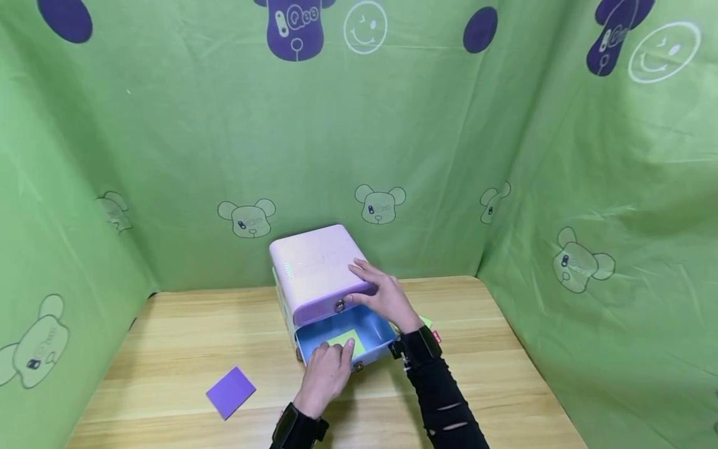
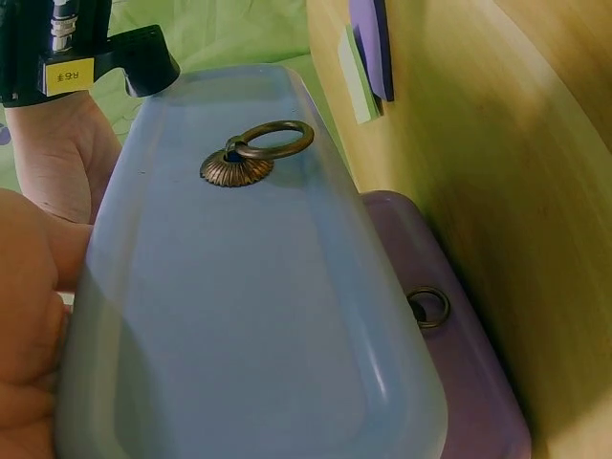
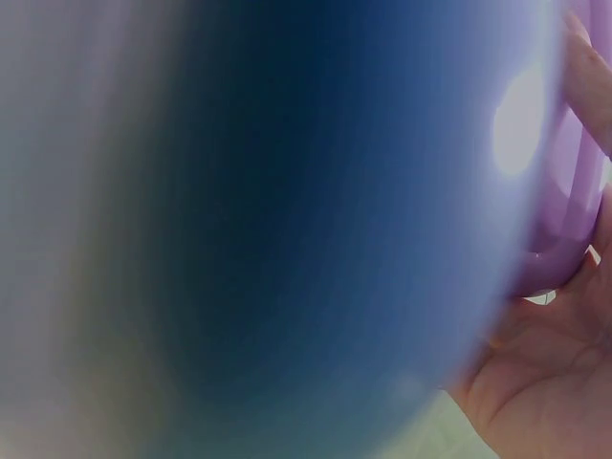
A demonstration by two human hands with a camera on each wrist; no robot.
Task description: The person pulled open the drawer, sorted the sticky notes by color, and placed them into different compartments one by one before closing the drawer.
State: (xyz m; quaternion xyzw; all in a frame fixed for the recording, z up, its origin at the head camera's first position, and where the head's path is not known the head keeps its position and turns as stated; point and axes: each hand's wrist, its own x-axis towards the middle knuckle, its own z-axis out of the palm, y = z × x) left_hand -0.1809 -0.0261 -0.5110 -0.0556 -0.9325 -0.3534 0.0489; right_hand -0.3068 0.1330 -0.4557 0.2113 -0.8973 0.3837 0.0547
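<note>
A small drawer box with a rounded lilac top section stands against the back curtain. Its blue drawer is pulled out below and has a brass ring pull. Inside lies a green paper sheet. My left hand reaches over the drawer's front edge at the sheet. Its fingertips are hidden, so I cannot tell whether they pinch the sheet. With my right hand I touch the lilac section's right front corner, fingers on top and thumb near its round pull.
A purple card lies on the wooden table to the left. Right of the box, a green piece shows partly behind my right wrist. A purple lower drawer sits beneath the blue one. Green curtains enclose the back and sides.
</note>
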